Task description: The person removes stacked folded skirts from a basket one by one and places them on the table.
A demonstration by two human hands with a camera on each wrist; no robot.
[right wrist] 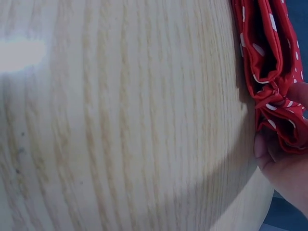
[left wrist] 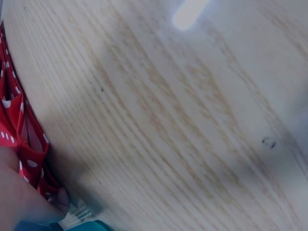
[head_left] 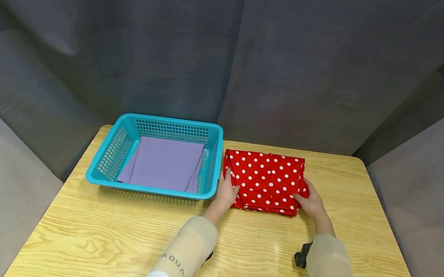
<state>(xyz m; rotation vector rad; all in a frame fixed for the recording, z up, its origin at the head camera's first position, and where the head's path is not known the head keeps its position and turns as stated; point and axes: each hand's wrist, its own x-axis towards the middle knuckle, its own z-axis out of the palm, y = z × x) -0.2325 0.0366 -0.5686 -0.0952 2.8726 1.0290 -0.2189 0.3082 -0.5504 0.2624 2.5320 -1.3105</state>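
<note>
A red cloth [head_left: 266, 180] with white polka dots lies folded into a rough rectangle at the back of the table. My left hand [head_left: 227, 191] grips its left edge, thumb on top, close beside the basket. At the opposite edge my right hand [head_left: 310, 200] pinches the cloth, the thumb above and fingers tucked beneath. The right wrist view shows the stacked folds of the red cloth [right wrist: 269, 62] between thumb and fingers. In the left wrist view, the left hand [left wrist: 29, 202] holds the layered side of the cloth [left wrist: 31, 139] low at the frame's edge.
Left of the cloth stands a turquoise plastic basket [head_left: 93, 165] with perforated sides. A folded purple cloth [head_left: 167, 164] lies flat inside it. The wooden table [head_left: 111, 240] extends toward me, and dark grey curtains [head_left: 231, 57] hang right behind its back edge and along both sides.
</note>
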